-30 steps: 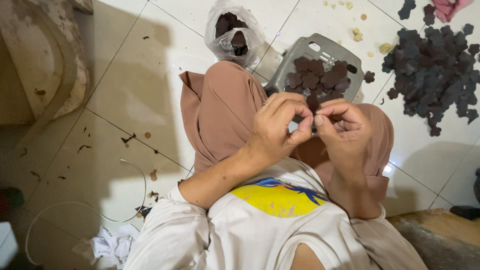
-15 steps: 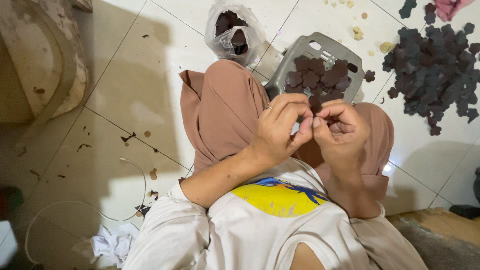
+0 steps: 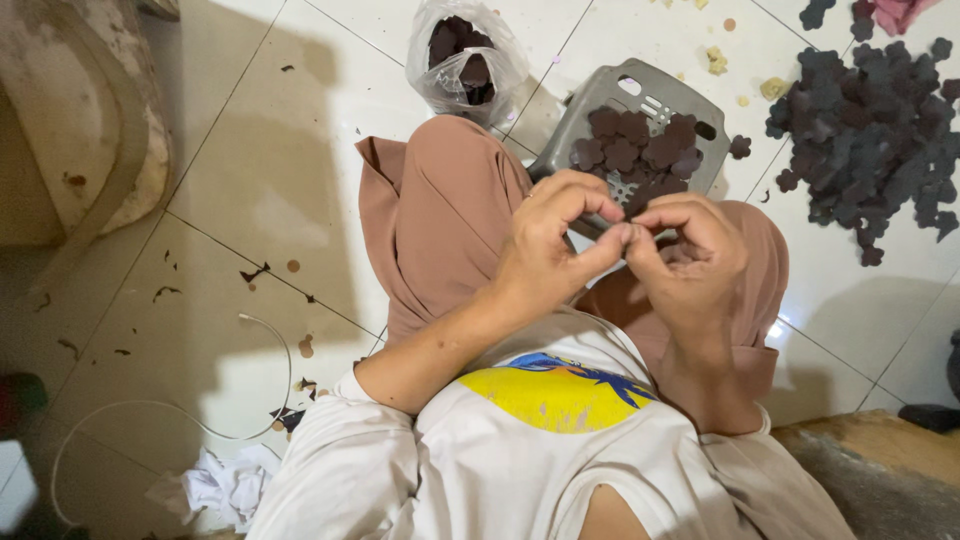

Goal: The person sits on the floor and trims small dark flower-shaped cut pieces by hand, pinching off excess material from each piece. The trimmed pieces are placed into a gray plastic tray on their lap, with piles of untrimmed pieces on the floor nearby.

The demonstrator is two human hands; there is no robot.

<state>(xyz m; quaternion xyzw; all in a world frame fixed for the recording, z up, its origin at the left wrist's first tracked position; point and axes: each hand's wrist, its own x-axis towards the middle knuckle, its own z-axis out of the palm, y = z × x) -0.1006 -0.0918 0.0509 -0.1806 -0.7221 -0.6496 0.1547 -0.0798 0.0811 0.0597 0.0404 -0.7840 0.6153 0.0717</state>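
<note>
Glossy floor tiles (image 3: 300,120), grey plastic tray (image 3: 590,110), matt dark cutouts (image 3: 870,130).

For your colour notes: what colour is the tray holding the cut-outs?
Grey tray, head view.

1. Trousers (image 3: 440,220), centre of the frame: plain dusty pinkish brown.
2. Shirt (image 3: 560,470), lower centre: off-white, with a yellow patch bearing a blue and red-orange figure.
3. Tray (image 3: 600,100), upper centre: grey plastic, holding dark brown scalloped pieces (image 3: 640,145).
4. Pile (image 3: 880,130), upper right: same dark brown, nearly black.
5. Bag (image 3: 465,55), top centre: clear whitish plastic with dark brown contents.
6. Floor (image 3: 250,200): glossy cream tiles with dark grout lines, speckled with brown scraps.
7. Cord (image 3: 200,420), lower left: white.
8. Cloth (image 3: 895,12), top right corner: pink.
</note>
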